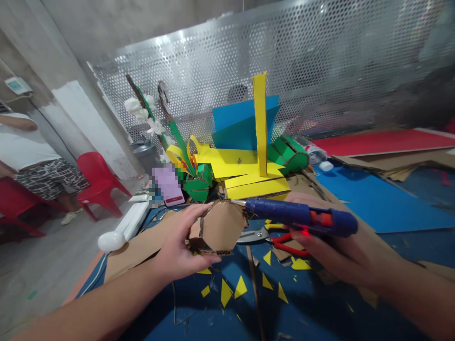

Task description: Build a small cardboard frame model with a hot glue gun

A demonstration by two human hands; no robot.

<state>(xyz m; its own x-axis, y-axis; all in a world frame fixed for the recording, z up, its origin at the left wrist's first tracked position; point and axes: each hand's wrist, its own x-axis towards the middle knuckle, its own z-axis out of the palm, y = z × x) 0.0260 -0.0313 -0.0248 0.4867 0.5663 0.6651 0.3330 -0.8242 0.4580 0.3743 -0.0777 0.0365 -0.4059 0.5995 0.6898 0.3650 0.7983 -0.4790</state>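
My left hand (179, 246) is closed around a brown hexagonal cardboard piece (220, 227), thumb on top and fingers underneath. My right hand (334, 246) grips a blue glue gun (302, 217) with an orange trigger. The gun's metal nozzle touches the upper right edge of the cardboard piece. Both hands hover just above a blue table (305, 312).
Red-handled scissors (280, 241) lie under the gun among yellow paper scraps (227, 290). Yellow, blue and green paper constructions (249, 156) stand behind. A purple phone (168, 185), a plastic bottle (316, 156), cardboard sheets (391, 161), a perforated metal screen, red chairs and a person at far left.
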